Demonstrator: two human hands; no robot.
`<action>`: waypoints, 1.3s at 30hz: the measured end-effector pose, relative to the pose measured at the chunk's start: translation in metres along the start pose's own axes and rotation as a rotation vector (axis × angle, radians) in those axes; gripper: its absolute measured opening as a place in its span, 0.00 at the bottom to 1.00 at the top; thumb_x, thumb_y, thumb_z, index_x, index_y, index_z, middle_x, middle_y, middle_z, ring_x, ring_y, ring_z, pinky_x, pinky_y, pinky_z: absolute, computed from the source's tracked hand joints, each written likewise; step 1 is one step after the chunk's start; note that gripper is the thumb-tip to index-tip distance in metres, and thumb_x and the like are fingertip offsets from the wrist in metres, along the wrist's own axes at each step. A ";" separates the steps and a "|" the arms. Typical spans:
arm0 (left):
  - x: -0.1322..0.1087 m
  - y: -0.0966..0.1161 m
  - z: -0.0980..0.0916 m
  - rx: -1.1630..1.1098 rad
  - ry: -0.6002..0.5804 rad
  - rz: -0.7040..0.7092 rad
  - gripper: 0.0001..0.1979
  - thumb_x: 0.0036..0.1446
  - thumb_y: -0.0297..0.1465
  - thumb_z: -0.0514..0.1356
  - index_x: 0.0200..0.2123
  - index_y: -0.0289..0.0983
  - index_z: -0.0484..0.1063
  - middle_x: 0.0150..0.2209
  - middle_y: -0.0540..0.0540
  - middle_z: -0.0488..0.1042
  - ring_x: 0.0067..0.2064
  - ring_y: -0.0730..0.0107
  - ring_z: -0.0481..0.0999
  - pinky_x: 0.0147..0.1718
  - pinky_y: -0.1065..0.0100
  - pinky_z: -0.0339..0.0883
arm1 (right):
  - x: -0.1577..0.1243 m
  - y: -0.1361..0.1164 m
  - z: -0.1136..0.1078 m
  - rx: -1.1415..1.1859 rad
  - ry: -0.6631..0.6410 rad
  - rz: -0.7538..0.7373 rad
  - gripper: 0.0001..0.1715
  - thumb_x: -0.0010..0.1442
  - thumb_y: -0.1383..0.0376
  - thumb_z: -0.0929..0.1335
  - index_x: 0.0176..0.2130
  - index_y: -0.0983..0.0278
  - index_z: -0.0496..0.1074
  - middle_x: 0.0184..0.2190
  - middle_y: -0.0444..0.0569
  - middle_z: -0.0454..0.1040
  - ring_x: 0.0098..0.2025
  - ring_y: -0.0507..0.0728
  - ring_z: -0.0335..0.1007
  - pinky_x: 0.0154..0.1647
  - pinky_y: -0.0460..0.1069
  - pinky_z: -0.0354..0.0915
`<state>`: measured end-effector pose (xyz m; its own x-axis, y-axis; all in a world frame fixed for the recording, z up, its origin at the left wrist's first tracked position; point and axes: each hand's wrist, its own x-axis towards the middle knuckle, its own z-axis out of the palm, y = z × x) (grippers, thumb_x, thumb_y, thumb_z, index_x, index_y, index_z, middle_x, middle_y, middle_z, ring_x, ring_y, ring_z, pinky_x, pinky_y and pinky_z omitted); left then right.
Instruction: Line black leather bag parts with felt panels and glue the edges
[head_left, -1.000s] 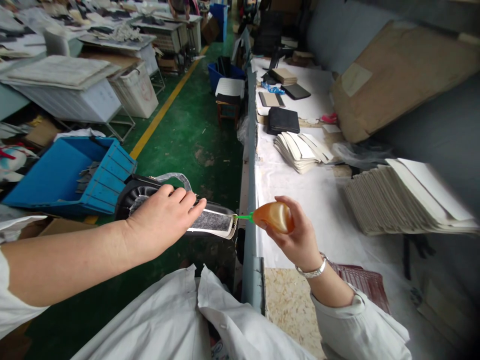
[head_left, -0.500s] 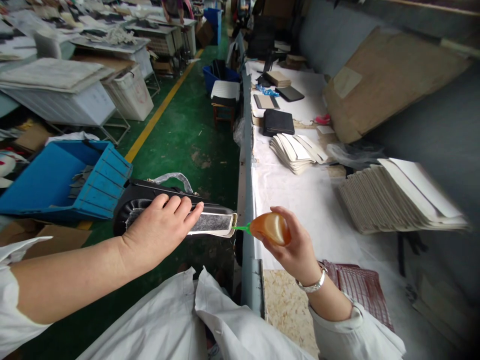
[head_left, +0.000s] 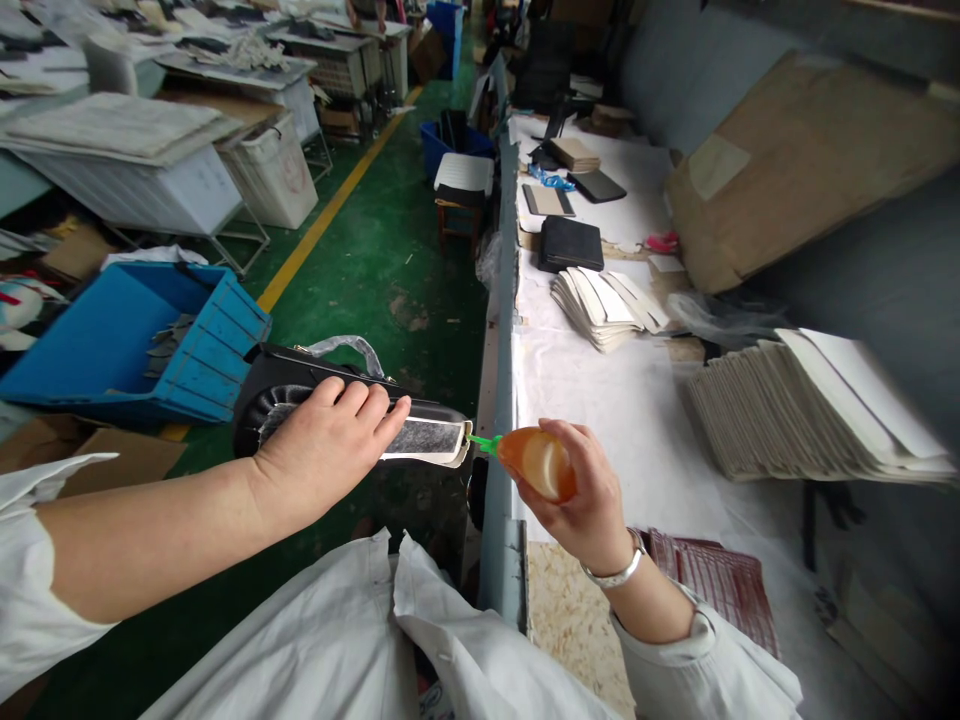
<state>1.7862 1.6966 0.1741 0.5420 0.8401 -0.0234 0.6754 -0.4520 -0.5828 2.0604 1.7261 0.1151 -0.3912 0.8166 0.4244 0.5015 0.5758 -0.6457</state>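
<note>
Your right hand: grip clamped on orange glue bottle, green nozzle touching right end of grey strip, just left of tabletop edge. Bottle likely light, soft-walled: squeeze gently at belly. Your left hand: grip apart, flat on thin, floppy-looking strip atop black bag

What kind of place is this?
Probably a bag-making workshop: a long worktable with stacks of cut pieces, a blue crate on the green floor, and the left hand holding a black bag beside an orange bottle in the right hand.
</note>
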 end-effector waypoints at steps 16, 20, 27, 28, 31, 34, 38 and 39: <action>0.004 -0.002 0.006 -0.020 0.026 -0.008 0.21 0.54 0.24 0.54 0.53 0.34 0.68 0.37 0.38 0.71 0.35 0.55 0.69 0.32 0.59 0.58 | 0.006 0.000 0.012 0.001 -0.080 0.045 0.32 0.50 0.68 0.69 0.54 0.60 0.59 0.44 0.53 0.67 0.43 0.60 0.67 0.42 0.55 0.67; 0.004 -0.002 0.007 -0.034 0.030 -0.014 0.21 0.55 0.24 0.53 0.53 0.33 0.67 0.37 0.37 0.71 0.35 0.56 0.68 0.32 0.59 0.57 | 0.005 0.003 0.013 -0.006 -0.025 0.097 0.32 0.50 0.68 0.70 0.53 0.60 0.60 0.43 0.52 0.68 0.43 0.60 0.67 0.42 0.56 0.67; 0.001 -0.003 0.011 -0.022 0.029 -0.014 0.21 0.55 0.23 0.52 0.53 0.32 0.67 0.38 0.36 0.71 0.35 0.56 0.68 0.33 0.59 0.58 | 0.002 0.006 0.017 -0.022 -0.010 0.115 0.31 0.50 0.67 0.70 0.53 0.60 0.61 0.43 0.53 0.68 0.43 0.60 0.67 0.42 0.56 0.66; 0.000 -0.003 0.012 -0.014 0.029 -0.018 0.21 0.55 0.23 0.52 0.53 0.33 0.67 0.38 0.36 0.71 0.35 0.56 0.68 0.33 0.59 0.58 | 0.002 0.007 0.017 -0.028 0.016 0.120 0.31 0.50 0.66 0.70 0.53 0.60 0.61 0.44 0.53 0.68 0.43 0.60 0.67 0.42 0.56 0.66; -0.001 -0.003 0.012 -0.002 0.027 -0.020 0.22 0.55 0.23 0.52 0.54 0.33 0.66 0.40 0.36 0.71 0.36 0.56 0.68 0.33 0.58 0.59 | 0.002 0.008 0.014 -0.018 0.027 0.141 0.31 0.49 0.66 0.71 0.53 0.60 0.61 0.45 0.53 0.69 0.44 0.61 0.67 0.44 0.57 0.66; -0.001 -0.004 0.012 -0.016 0.021 -0.021 0.22 0.56 0.22 0.50 0.54 0.32 0.66 0.40 0.35 0.71 0.36 0.56 0.69 0.33 0.58 0.59 | 0.004 0.005 0.011 -0.005 0.002 0.165 0.31 0.50 0.65 0.71 0.52 0.59 0.61 0.44 0.53 0.69 0.44 0.61 0.68 0.43 0.57 0.66; -0.001 -0.004 0.011 -0.053 0.029 -0.029 0.21 0.56 0.21 0.49 0.54 0.32 0.66 0.40 0.34 0.71 0.36 0.56 0.68 0.34 0.57 0.59 | 0.006 0.004 0.015 0.029 0.067 0.188 0.30 0.50 0.63 0.71 0.52 0.59 0.61 0.45 0.53 0.69 0.45 0.62 0.67 0.45 0.60 0.66; -0.001 -0.004 0.011 -0.059 0.029 -0.030 0.21 0.56 0.21 0.49 0.54 0.32 0.66 0.40 0.34 0.71 0.36 0.56 0.68 0.34 0.57 0.59 | 0.006 0.005 0.018 0.037 0.076 0.197 0.30 0.50 0.63 0.71 0.52 0.59 0.62 0.45 0.53 0.69 0.46 0.62 0.67 0.45 0.61 0.65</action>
<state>1.7778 1.7003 0.1676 0.5344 0.8451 0.0175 0.7196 -0.4439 -0.5339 2.0462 1.7334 0.1029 -0.2283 0.9147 0.3336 0.5330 0.4041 -0.7434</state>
